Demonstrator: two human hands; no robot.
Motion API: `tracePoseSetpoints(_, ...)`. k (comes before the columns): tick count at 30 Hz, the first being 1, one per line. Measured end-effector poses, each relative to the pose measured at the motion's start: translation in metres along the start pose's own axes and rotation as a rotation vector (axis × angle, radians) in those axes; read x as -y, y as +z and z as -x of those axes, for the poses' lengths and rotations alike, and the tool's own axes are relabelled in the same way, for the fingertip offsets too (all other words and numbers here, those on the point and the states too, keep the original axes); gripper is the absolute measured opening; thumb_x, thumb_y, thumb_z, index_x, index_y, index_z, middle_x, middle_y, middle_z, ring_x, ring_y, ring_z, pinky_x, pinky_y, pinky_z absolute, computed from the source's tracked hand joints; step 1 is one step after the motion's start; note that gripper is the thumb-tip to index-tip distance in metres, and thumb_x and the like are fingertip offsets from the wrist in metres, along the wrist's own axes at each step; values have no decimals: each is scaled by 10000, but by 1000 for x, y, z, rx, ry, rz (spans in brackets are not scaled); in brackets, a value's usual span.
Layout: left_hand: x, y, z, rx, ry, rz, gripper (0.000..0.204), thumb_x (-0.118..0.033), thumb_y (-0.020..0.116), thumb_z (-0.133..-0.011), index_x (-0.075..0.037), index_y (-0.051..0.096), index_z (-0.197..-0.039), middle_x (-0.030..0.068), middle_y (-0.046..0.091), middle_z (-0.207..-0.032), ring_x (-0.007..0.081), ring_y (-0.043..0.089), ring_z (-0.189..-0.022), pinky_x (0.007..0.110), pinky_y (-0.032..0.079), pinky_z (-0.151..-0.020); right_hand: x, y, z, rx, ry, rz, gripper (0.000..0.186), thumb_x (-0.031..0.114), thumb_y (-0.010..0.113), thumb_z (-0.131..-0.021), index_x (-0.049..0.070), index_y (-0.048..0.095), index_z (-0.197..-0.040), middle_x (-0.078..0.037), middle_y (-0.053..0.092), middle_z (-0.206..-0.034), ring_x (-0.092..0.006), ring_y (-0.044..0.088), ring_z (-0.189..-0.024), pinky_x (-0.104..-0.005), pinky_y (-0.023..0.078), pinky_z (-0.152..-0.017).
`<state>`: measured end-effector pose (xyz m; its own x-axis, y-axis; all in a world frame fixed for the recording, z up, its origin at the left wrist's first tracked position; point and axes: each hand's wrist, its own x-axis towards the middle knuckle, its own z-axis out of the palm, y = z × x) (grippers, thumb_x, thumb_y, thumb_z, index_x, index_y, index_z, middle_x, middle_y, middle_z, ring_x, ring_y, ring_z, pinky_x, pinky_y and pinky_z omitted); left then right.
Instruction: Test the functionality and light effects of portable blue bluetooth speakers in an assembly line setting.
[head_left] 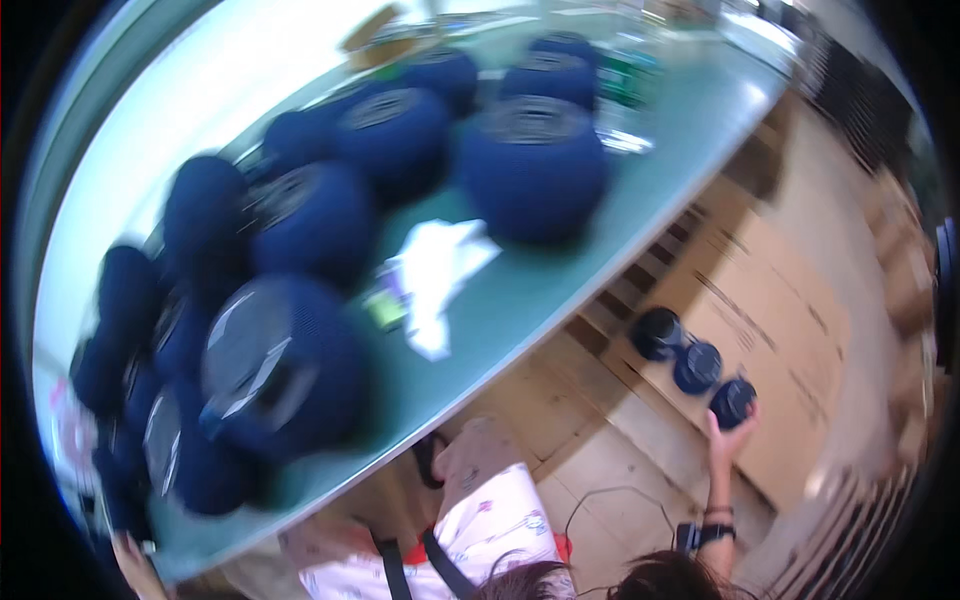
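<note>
My right hand [738, 432], at the lower right, has its fingers curled round a small dark blue round speaker [735, 400]. That speaker is at the near end of a row on a cardboard box [765, 300]. Two similar speakers, a middle one [697, 367] and a far one [657, 333], sit beside it. My left hand [135, 562] is at the lower left rim, by the near corner of the green table [470, 370]; its fingers are too blurred to read. Closest to it are several dark blue speakers with glossy tops, among them a large one [300, 360].
More blue speakers, such as one [530, 175], crowd the table's far side. A crumpled white sheet [440, 275] lies mid-table, and a clear bottle with a green label [625, 85] is behind. Cardboard boxes [900, 270] line the right. A thin cable [620, 492] loops over the floor.
</note>
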<state>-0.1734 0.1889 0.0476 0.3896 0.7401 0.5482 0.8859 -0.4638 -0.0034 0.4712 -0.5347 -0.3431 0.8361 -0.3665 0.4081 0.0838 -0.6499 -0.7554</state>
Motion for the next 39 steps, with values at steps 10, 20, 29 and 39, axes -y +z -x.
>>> tracePoseSetpoints(10, -158, -28, 42, 140, -223, -284, 266, -223, 498, -954, -1, 631, -1013, 231, 597, -1108, 401, 563, -1014, 512, 413, -869, 346, 21, 30, 198, -756, -822, 587, 275, 651, -901, 28, 377, -1358, -195, 454, -1293, -314, 456, -1224, -452, 354, -1058)
tracePoseSetpoints(20, -199, -10, 96, -232, 134, 65, 428, -146, 648, -742, -19, 612, -1149, 204, 538, -1235, 394, 488, -1235, 539, 361, -1060, 571, 3, 135, 449, -1369, -1038, 626, 348, 734, -785, 95, 429, -1270, -202, 481, -1233, -343, 488, -1125, -496, 390, -977)
tracePoseSetpoints(29, -193, 40, 170, -338, -248, 409, 172, 29, 585, -736, 14, 626, -903, 162, 587, -940, 341, 592, -875, 414, 483, -774, 621, -10, 188, 781, -1471, -624, 782, 353, 829, -579, 75, 537, -1250, -203, 471, -1358, -431, 404, -1300, -530, 325, -1052)
tracePoseSetpoints(39, -177, 56, 214, -339, -518, 581, 101, 40, 583, -782, 15, 627, -869, 154, 605, -893, 303, 601, -831, 366, 476, -741, 621, -3, 196, 742, -1443, -504, 819, 580, 705, -729, 39, 509, -1312, -183, 460, -1409, -394, 353, -1373, -491, 279, -1112)
